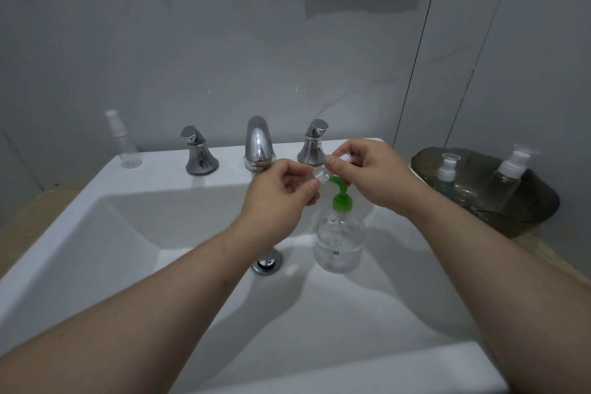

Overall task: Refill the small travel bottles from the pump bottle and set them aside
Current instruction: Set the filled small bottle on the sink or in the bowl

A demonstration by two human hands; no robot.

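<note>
Above the basin, between my hands: small travel bottle [319, 177], clear, tipped roughly sideways, just over the green pump head.
Left hand [281, 192]: fingers and thumb curled round the bottle's body.
Right hand [367, 173]: fingertips pinching the white cap [343, 157] at the neck; whether it is on or off, I cannot tell.
Handling: light, thin plastic, probably slick and springy; I judge it best held low on the body, unsqueezed, with the neck left free.
Pump bottle [339, 240]: upright in the sink [128, 233], beside the drain [267, 262], partly full of clear liquid.
Ledge, left: spray bottle [123, 142], standing, seemingly empty.
Dark tray [543, 201], right: two capped bottles [446, 174].
Faucet [258, 141]: behind my hands.
</note>
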